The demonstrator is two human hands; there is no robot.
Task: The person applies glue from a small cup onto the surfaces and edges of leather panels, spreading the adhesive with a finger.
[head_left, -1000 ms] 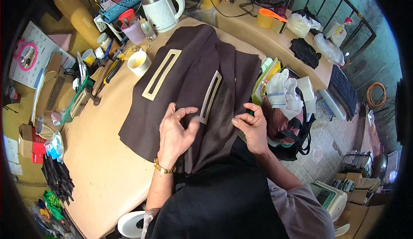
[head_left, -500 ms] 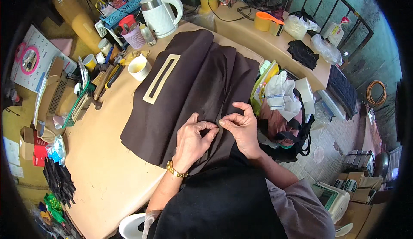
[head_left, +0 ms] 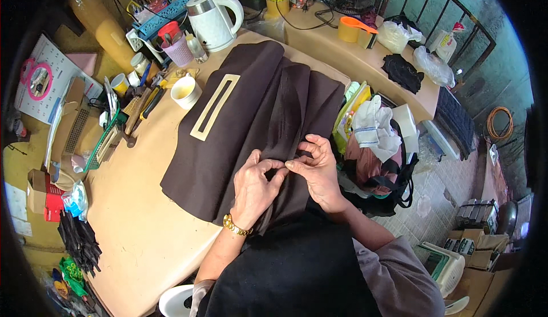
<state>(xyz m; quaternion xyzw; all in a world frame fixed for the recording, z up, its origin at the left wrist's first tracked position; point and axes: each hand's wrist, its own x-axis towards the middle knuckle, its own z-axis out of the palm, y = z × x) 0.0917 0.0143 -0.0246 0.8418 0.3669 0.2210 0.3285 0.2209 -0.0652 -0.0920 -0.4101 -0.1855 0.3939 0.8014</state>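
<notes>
Dark brown fabric (head_left: 217, 166) lies folded in long layers across the table, its near edge reaching my lap. With thumb and finger closed, my left hand (head_left: 257, 183) pinches a fold of it close to my body. Thumb and fingertips of my right hand (head_left: 315, 174) are pressed together right beside the left fingertips, over the same fold. Whatever sits between the right fingertips is too small to make out. A cream rectangular frame (head_left: 201, 130) with a long slot rests on the fabric, beyond my left hand.
On the tan table (head_left: 137, 203) stand a white cup (head_left: 193, 100), a white kettle (head_left: 216, 29) and a lilac holder (head_left: 180, 53). A hammer (head_left: 132, 124) lies at the left among tools. Right of the fabric is a pile of bags and cloth (head_left: 377, 140).
My right hand has shifted slightly left, its fingertips now meeting those of the left, and its raised index finger has curled in. A fabric fold beyond the hands has shifted.
</notes>
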